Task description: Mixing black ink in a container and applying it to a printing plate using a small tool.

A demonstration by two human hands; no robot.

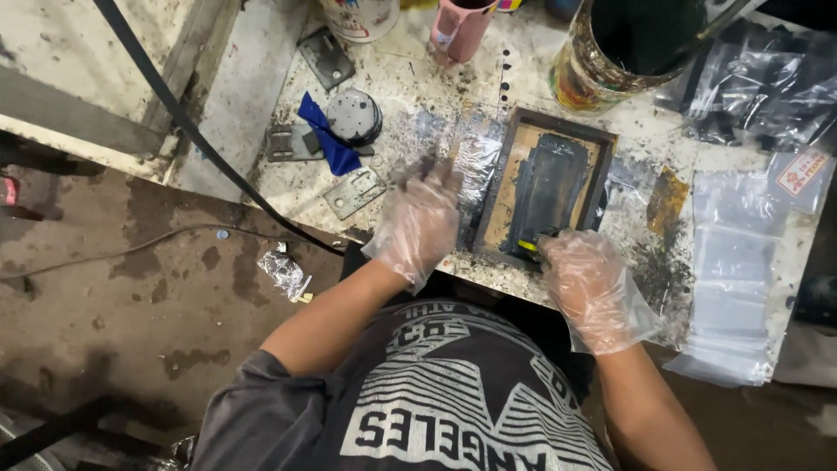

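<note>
We see our two hands in thin clear plastic gloves over a dirty, ink-stained worktable (288, 187). Our left hand (420, 222) lies with the fingers spread and flat on a clear plastic sheet (475, 161), just beside the left side of a small wooden printing frame (545, 187). Our right hand (588, 283) is at the near edge of this frame, fingers closed around a small tool with a yellow part (529, 245); the glove hides most of it, so we cannot tell its shape.

Beyond the right hand stands a big round can (610, 52) with dark ink inside; its top is cut off by the picture edge. Beyond the left hand are a pink cup (460, 30) and a white container (359, 17), both cut off, and we cannot see what they hold. A round grey lid (353, 115) with a blue rag (324, 135) lies further to the left of the left hand.

To the right of the right hand lie clear plastic bags (737, 279), reaching the table edge. The near edge of the table is just under our wrists. To the left of the left hand the table ends, and a black cable (174, 109) goes down to the brown floor (131, 288).
</note>
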